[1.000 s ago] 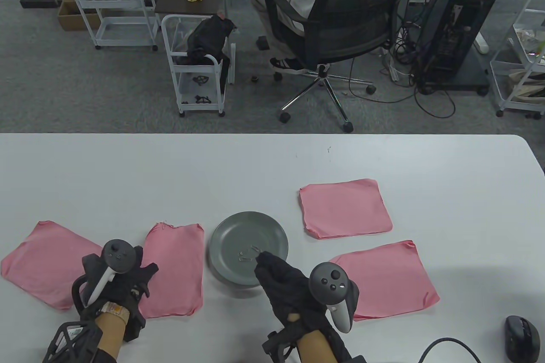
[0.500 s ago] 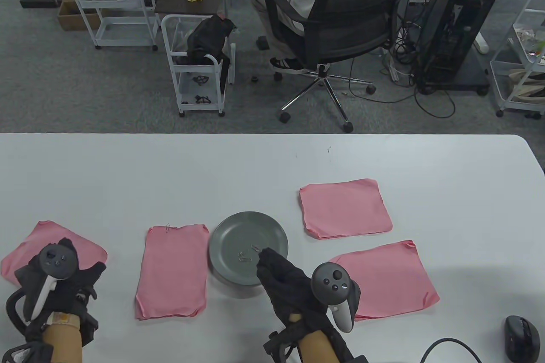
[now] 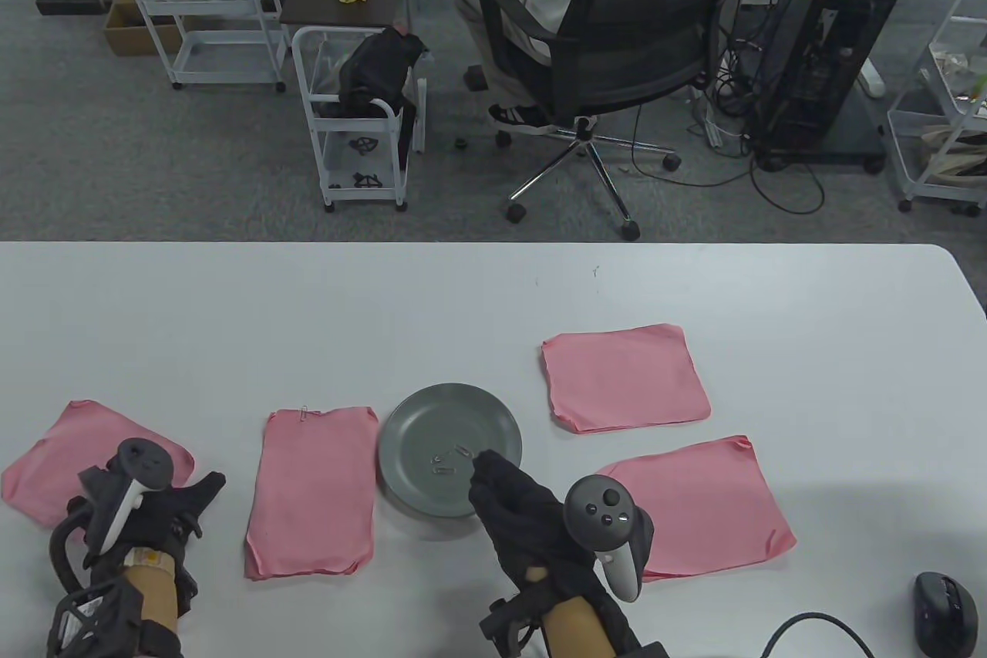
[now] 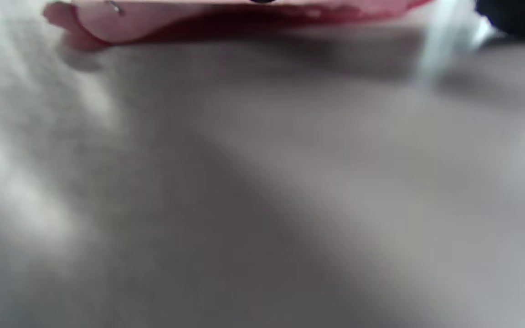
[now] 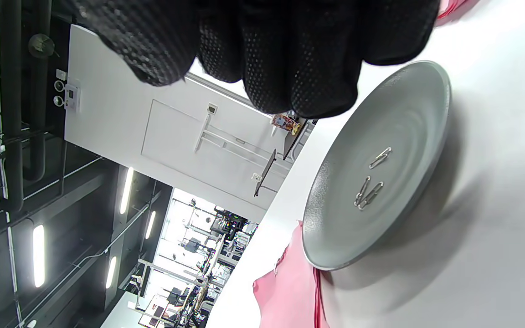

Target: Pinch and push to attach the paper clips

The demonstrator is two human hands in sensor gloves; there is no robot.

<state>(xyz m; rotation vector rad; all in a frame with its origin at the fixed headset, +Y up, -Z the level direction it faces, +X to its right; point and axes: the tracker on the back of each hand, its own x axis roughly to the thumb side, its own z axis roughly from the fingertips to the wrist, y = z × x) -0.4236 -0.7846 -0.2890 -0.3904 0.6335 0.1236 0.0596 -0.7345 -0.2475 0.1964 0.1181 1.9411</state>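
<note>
Three loose paper clips (image 3: 451, 457) lie in the middle of a gray plate (image 3: 409, 426) on the white table (image 3: 463, 303). The right hand (image 3: 524, 519) is at the near edge of the plate, just beside the clips. Its fingers (image 5: 290, 59) are bunched and curled together. I cannot tell if they hold a clip. In the right wrist view the clips lie apart from the fingertips.

One more paper clip (image 3: 307, 413) sits on the top edge of a pink cloth (image 3: 312, 492) left of the plate. The left hand (image 3: 146, 511) is at the near left, between that cloth and the far left pink cloth (image 3: 46, 457). It seems to hold nothing, with its fingers loose and pointing toward the clipped cloth, though the tracker hides part of it. The left wrist view is blurry. It shows only a cloth edge with a clip.

Half a second ago the left hand was farther left, over the far left cloth. Now it is a bit more to the right. The right hand, the plate and the cloths are almost where they were.
</note>
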